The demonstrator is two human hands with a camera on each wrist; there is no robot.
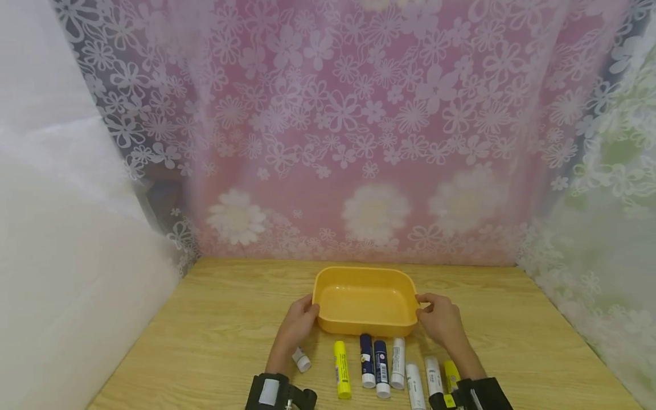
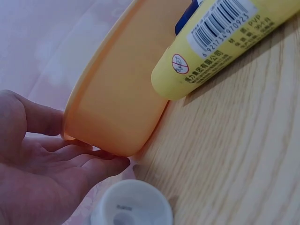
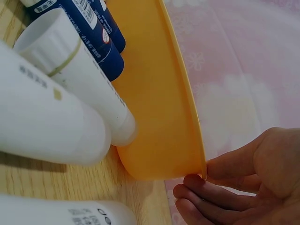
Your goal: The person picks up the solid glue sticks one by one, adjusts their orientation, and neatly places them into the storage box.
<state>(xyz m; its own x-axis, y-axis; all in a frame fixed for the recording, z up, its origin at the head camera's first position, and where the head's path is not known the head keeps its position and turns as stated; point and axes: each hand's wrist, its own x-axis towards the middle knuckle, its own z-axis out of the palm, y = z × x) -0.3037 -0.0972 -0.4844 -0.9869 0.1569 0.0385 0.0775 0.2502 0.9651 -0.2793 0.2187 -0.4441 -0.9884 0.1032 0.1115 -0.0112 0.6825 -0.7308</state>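
Note:
A yellow plastic basin stands near the middle of the table, its inside bare. My left hand grips its left end, thumb at the rim and fingers beneath, as the left wrist view shows. At the right end my right hand pinches the rim between thumb and fingers. Glue sticks lie in a loose row before the basin: a yellow one, two dark blue ones and several white ones. Another yellow glue stick is partly hidden by my right wrist.
A white glue stick lies beside my left forearm, partly covered by it. The wooden table runs back to a pink flowered curtain. White sheeting closes off the left side, and a flowered sheet the right.

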